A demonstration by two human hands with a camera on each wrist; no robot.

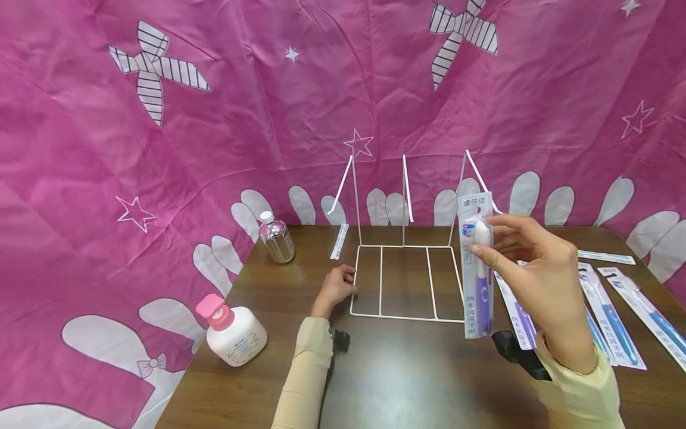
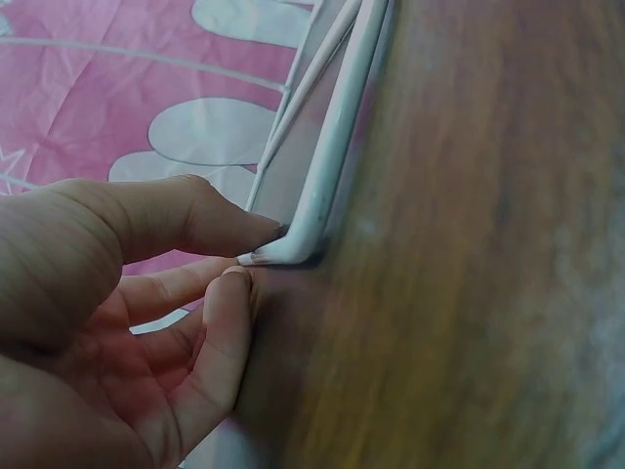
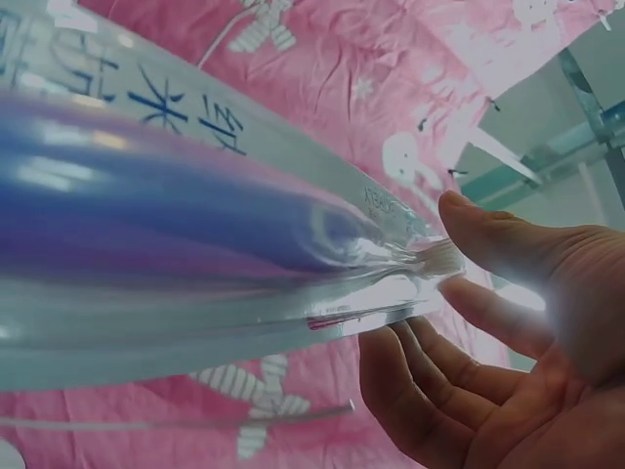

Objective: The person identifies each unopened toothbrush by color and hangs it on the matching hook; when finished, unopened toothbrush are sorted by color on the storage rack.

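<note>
My right hand (image 1: 543, 268) pinches a packaged toothbrush (image 1: 484, 304) near its upper part, thumb in front and fingers behind. The toothbrush has a purple handle and stands upright in a clear blister pack, overlapping the right side of a white wire rack (image 1: 381, 283) in the head view. Close up in the right wrist view, the purple handle (image 3: 176, 195) shows through the plastic. At the rack's left side, my left hand (image 1: 337, 286) holds the base wire. Its thumb and fingers pinch the wire near the corner (image 2: 303, 244) in the left wrist view.
Several packaged toothbrushes (image 1: 608, 307) lie on the wooden table (image 1: 407, 369) at the right. A white pump bottle (image 1: 238, 342) with a pink top and a silver bottle (image 1: 278, 241) stand at the left. Behind the rack's left side lies a narrow white strip (image 1: 340, 241). Pink cloth (image 1: 241, 119) hangs behind.
</note>
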